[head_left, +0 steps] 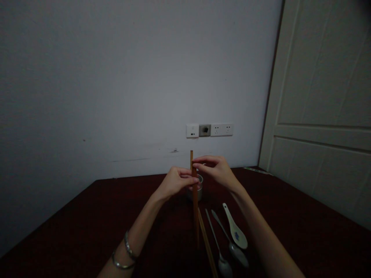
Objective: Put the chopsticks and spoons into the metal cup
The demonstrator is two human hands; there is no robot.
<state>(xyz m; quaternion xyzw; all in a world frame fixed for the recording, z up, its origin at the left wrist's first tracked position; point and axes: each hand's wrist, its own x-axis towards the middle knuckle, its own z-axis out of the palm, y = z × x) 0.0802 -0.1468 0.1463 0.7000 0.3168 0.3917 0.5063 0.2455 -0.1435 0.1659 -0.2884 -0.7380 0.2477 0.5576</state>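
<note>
Pale wall (139, 77), backing a dark red counter (87, 220); landmark, one round cup (199, 194), near the wall. Socket panels (222, 130): on the wall, above the cup. Panelled door (321, 96): well to the right of the cup. Upright chopsticks (195, 197): held on the near side of the cup, partly covering it. Left hand (176, 181): just left of the cup, grip narrow, thumb and fingers closed about the chopsticks; bangles (121, 266) on its forearm. Right hand (216, 168): above and right of the cup, grip narrow, fingertips pinching the chopsticks near their top. Loose chopsticks (207, 243): lying nearer the viewer than the cup. Right of these, also nearer than the cup: two metal spoons (238, 255) and one white spoon (239, 237), blue motif in its bowl.
</note>
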